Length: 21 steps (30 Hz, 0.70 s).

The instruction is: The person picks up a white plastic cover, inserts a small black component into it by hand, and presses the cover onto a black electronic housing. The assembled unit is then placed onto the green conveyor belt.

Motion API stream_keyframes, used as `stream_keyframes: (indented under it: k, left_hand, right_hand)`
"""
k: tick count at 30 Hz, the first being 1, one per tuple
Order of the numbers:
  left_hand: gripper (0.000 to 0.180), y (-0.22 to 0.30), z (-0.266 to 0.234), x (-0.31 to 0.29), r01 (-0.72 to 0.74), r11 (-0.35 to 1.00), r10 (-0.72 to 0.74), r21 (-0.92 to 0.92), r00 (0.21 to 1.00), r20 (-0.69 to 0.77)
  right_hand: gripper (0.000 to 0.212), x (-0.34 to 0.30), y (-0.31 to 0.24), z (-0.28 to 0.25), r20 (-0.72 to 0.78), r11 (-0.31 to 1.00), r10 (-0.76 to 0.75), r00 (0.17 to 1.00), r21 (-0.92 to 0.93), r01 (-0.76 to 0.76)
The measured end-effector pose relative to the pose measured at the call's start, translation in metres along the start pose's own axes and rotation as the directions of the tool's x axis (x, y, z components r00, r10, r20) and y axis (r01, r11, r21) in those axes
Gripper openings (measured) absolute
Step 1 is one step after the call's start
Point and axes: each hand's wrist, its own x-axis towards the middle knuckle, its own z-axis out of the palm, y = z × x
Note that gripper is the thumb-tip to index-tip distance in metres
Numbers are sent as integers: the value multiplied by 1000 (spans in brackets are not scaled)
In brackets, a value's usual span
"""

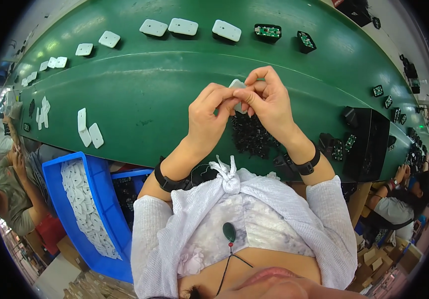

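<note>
My left hand (208, 110) and my right hand (272, 102) meet above the green table, both with fingers pinched on a small white plastic cover (237, 83). The fingers hide much of the cover. I cannot make out whether a smaller part is also between the fingertips. Just beneath my hands lies a pile of small black plastic parts (252, 137). Over to the left, a few loose white covers (95, 135) rest on the table.
Along the far side of the green table (139, 94) stand black cases with white covers (227, 31) and open ones with green circuit boards (267, 33). A black bin (369, 144) is at right. A blue crate (119, 234) of white covers stands at left. Co-workers sit at both sides.
</note>
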Motion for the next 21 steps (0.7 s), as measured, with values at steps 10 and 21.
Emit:
stream_keyframes:
  k: [10,21]
  left_hand:
    - [12,0,-9,-7,78,988,-85,-135,995,-46]
    - [10,-9,-7,-12,192,859,-213,-475,977,10]
  right_hand:
    - [8,-8,-1,-2,78,889,-281,957,-355,290]
    - [9,-13,3,11,11,813,-327,945,-506,288]
